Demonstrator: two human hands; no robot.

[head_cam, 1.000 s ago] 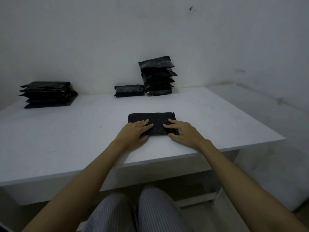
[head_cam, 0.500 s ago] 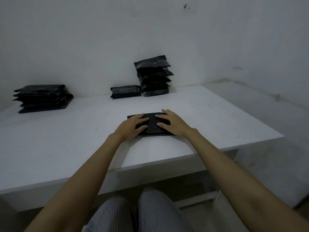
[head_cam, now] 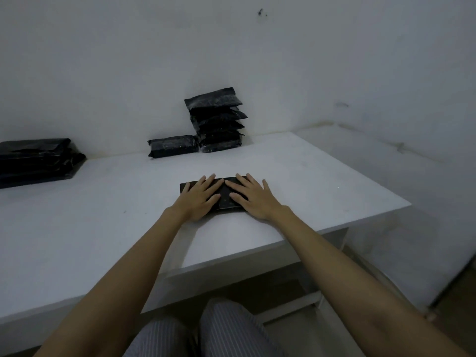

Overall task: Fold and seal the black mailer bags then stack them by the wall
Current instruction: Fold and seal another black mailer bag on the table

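A folded black mailer bag [head_cam: 224,197] lies flat on the white table [head_cam: 108,210], in front of me. My left hand [head_cam: 199,199] presses its left half with straight, spread fingers. My right hand [head_cam: 253,198] presses its right half the same way, so most of the bag is hidden under both palms. By the wall stands a stack of several sealed black bags [head_cam: 217,121]. A single sealed bag [head_cam: 173,146] lies just left of that stack.
A flat pile of black mailer bags [head_cam: 36,162] sits at the far left of the table by the wall. The table's right edge [head_cam: 371,215] drops off to a grey floor. My striped trousers [head_cam: 206,333] show below the front edge.
Both hands have slid forward from the bag's near edge until they cover it, fingers now spread flat. The bag now shows a narrower outline than one second ago.
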